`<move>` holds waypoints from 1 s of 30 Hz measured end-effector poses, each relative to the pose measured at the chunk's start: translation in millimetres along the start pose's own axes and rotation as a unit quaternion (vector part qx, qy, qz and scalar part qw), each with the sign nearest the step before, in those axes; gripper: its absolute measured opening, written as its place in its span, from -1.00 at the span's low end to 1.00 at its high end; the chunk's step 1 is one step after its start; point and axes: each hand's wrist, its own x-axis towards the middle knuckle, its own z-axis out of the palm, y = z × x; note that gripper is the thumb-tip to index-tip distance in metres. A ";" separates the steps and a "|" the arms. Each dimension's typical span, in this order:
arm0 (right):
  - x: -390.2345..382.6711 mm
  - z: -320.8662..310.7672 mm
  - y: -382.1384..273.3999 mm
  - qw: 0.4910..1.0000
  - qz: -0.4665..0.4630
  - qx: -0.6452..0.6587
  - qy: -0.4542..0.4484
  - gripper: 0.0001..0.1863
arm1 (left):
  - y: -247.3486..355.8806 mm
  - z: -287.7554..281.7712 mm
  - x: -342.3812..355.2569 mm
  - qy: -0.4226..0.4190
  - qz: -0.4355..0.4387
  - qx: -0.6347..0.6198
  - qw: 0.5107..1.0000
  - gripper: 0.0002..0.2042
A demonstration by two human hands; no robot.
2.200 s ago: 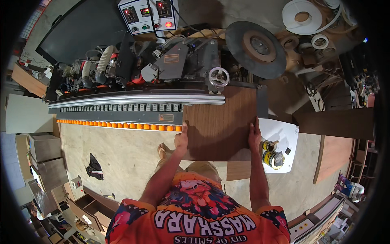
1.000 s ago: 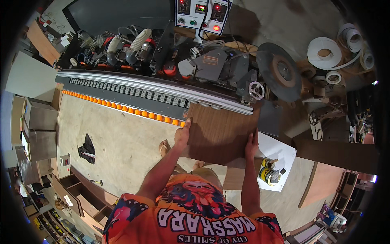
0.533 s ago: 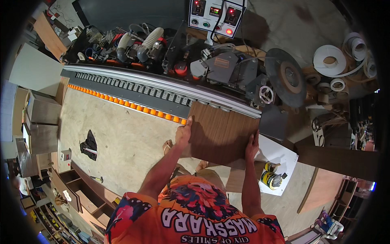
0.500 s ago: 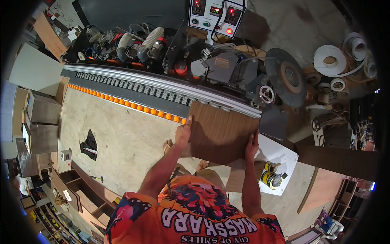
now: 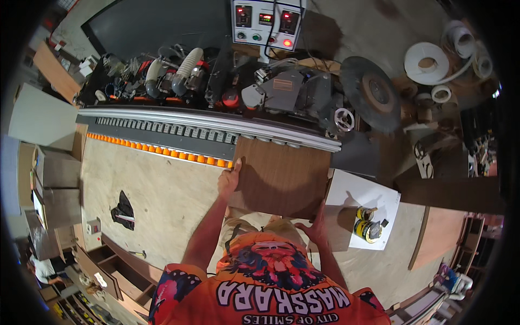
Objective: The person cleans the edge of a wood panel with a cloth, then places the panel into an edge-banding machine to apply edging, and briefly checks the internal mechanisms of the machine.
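Note:
A brown wood-grain panel (image 5: 284,173) lies flat against the front of an edge-banding machine (image 5: 281,89), its far edge by the silver rail (image 5: 206,124). My left hand (image 5: 230,177) grips the panel's left edge, just beside the end of the orange roller row (image 5: 179,154); its fingers are partly hidden. At the panel's near right corner is my right hand (image 5: 316,226). Its thumb is spread away and its fingers lie up along the right edge, touching or very close to it.
A control box (image 5: 267,24) with lit displays stands behind the machine. To the right are a large dark disc (image 5: 371,95), rolls of white edge tape (image 5: 428,62), and a white board (image 5: 355,189) bearing tins (image 5: 368,230). Cabinet parts (image 5: 116,265) lie at the left.
My right hand has slid from the panel's right edge back toward its near corner, and the thumb has spread. My left hand stays at the left edge. The whole view has shifted slightly.

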 end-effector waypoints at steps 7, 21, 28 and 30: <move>-3.1 28.8 32.3 0.999 0.032 0.006 0.037 0.42 | 39.9 -22.1 -127.6 0.071 0.376 0.263 0.885 0.11; 2.6 43.0 -11.7 0.999 0.017 0.024 0.027 0.37 | 26.4 21.0 -142.3 -0.050 0.477 0.323 0.816 -0.18; 8.9 54.5 -22.9 0.999 0.026 0.042 -0.005 0.37 | 16.9 8.6 -134.9 -0.023 0.454 0.393 0.799 -0.08; 8.9 56.3 -24.2 0.998 0.041 0.039 -0.018 0.37 | 23.8 3.2 -137.4 -0.042 0.441 0.400 0.803 -0.03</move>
